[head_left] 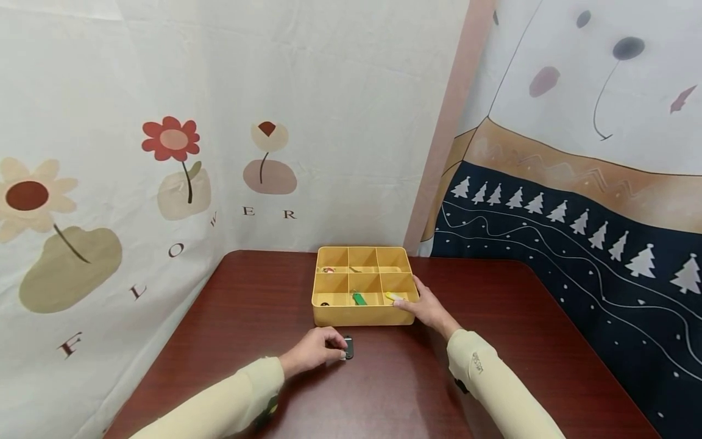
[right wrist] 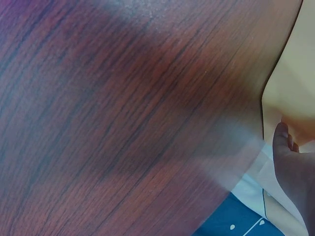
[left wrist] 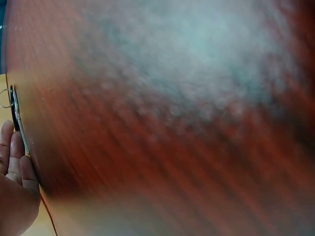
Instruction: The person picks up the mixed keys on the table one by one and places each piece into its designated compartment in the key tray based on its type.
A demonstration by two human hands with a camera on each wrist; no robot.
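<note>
In the head view, my left hand (head_left: 317, 349) is low over the table in front of a yellow divided box (head_left: 362, 316). Its thumb and fingertips pinch the left edge of a small flat dark piece (head_left: 349, 346). The left wrist view catches this dark piece (left wrist: 15, 110) nearly edge-on, with a thin metal ring (left wrist: 6, 99) by its upper end; the left thumb is hidden there. My right hand (head_left: 430, 308) grips the box's right front corner, thumb over the front rim beside a yellow-and-white item (head_left: 393, 297) in the front right compartment.
A green item (head_left: 359, 299) lies in the front middle compartment, a small black round one (head_left: 325, 304) in the front left. Behind them, a red-and-white item (head_left: 328, 269) occupies the back left compartment. The reddish-brown table (head_left: 263, 280) meets printed cloth walls (head_left: 351, 122).
</note>
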